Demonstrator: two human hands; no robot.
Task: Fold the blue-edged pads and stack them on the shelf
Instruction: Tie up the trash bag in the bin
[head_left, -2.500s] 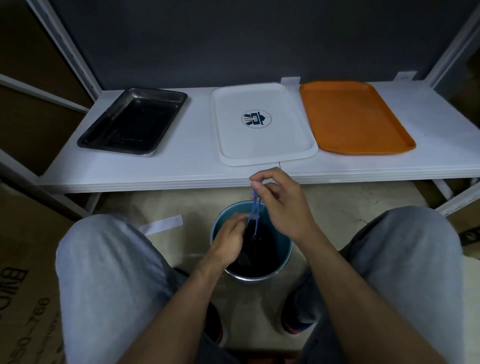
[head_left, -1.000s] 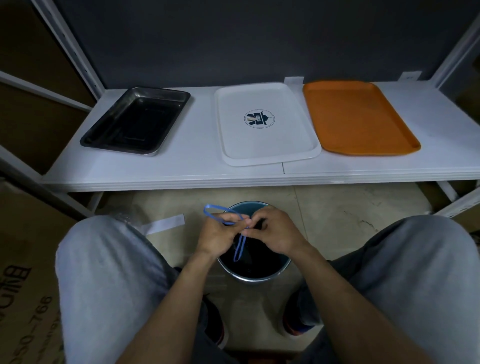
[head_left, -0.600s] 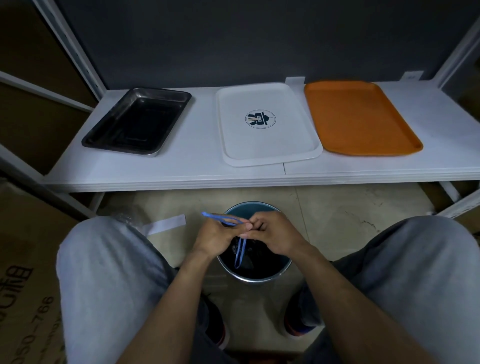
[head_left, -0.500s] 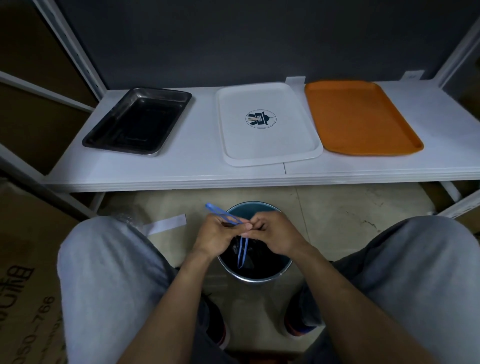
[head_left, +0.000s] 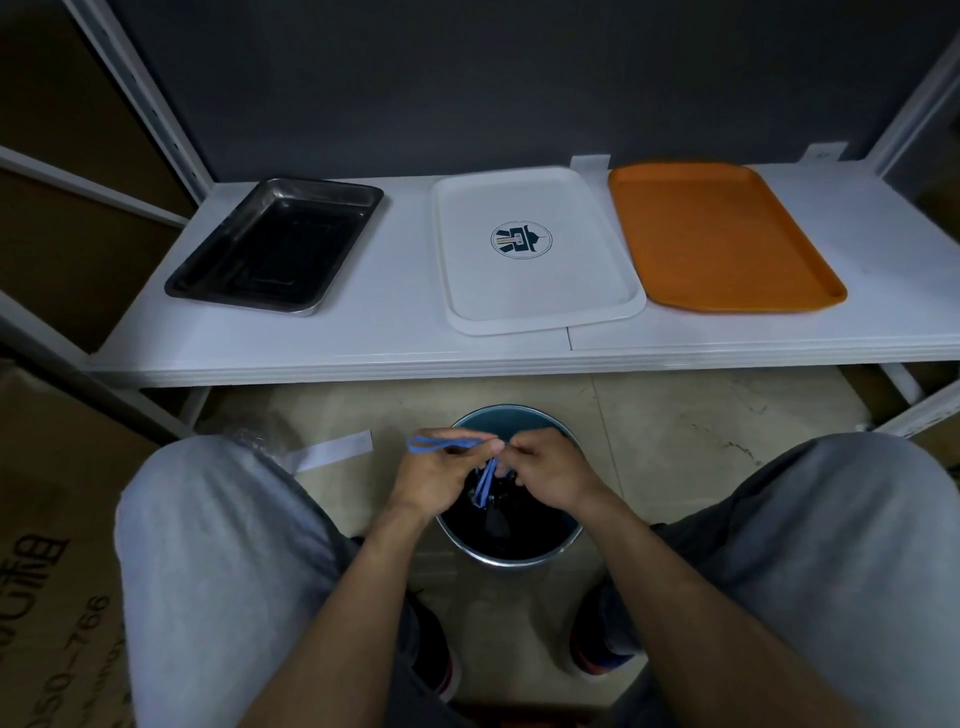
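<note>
Two hands, the left hand (head_left: 431, 478) and right hand (head_left: 548, 475), pinch the blue-edged pad (head_left: 441, 443) with curled fingers (head_left: 524, 448) above the bucket (head_left: 519, 553), its blue loop now levelled, so folding seems underway and the shelf (head_left: 395, 332) awaits it.

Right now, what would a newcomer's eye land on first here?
The orange tray at the right end of the white shelf, beside a white tray with a logo and a black tray on the left. Below, over a bucket on the floor, the left hand and right hand both pinch a blue-edged pad.
</note>
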